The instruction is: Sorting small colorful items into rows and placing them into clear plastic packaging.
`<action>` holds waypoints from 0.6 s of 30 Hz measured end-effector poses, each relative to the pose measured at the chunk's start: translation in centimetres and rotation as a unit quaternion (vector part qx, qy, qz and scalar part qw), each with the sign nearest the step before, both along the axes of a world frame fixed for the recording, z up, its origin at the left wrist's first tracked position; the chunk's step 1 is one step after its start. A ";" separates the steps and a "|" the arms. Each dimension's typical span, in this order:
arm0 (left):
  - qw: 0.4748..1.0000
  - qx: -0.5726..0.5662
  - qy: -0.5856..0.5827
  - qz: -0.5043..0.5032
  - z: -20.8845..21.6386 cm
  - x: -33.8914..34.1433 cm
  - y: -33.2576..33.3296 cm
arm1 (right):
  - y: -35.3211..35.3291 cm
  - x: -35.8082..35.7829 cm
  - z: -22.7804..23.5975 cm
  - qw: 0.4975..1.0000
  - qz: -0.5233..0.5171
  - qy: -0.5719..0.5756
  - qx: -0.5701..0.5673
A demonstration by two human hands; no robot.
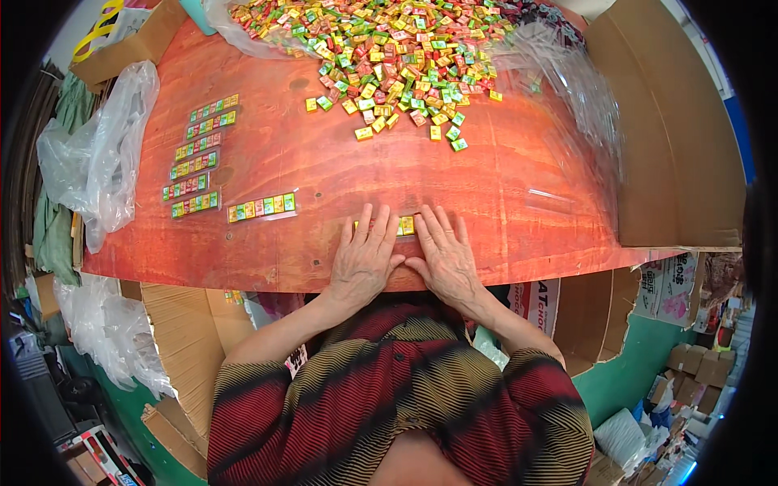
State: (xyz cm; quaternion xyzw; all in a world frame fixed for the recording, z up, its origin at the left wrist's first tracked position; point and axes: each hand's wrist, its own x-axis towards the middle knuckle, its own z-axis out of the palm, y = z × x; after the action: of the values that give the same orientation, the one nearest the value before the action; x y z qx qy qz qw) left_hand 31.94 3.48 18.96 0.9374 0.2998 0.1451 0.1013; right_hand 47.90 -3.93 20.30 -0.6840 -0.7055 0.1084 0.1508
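Both of my hands lie near the front edge of the red wooden table (324, 158). Under their fingers is a short row of small boxes (406, 226), yellow where it shows between the hands; its ends are covered. My left hand (363, 257) is open, fingers stretched forward over the row's left part. The fingers of my right hand (444, 257) are likewise straight and apart, touching the right end. Left of them lies a finished-looking row of yellow, red and green boxes (262, 207) in clear plastic. Several similar rows (194, 204) are lined up farther left.
A big heap of loose small boxes (405, 61) spreads over the far side. Clear plastic bags (109, 162) hang at the left edge, and plastic film (567, 81) lies at the right. A cardboard box (681, 130) stands on the right; an open carton (188, 324) sits below the left edge.
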 end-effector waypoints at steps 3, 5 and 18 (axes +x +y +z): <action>1.000 -0.013 0.001 -0.014 -0.2 -0.2 0.3 | 0.0 0.2 -1.5 0.999 0.029 -0.009 0.033; 1.000 -0.012 0.008 -0.016 -0.1 -0.4 0.5 | 0.0 0.1 -1.7 0.999 0.030 -0.035 0.025; 0.997 -0.035 0.006 0.067 -0.5 -2.1 0.5 | 1.1 0.2 0.2 0.954 0.060 0.294 -0.005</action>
State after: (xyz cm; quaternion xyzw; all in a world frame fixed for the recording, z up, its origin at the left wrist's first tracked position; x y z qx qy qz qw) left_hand 29.80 3.95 18.51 0.9119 0.3676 0.1353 0.1221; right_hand 48.06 -2.85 20.54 -0.5786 -0.6691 0.3178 0.3413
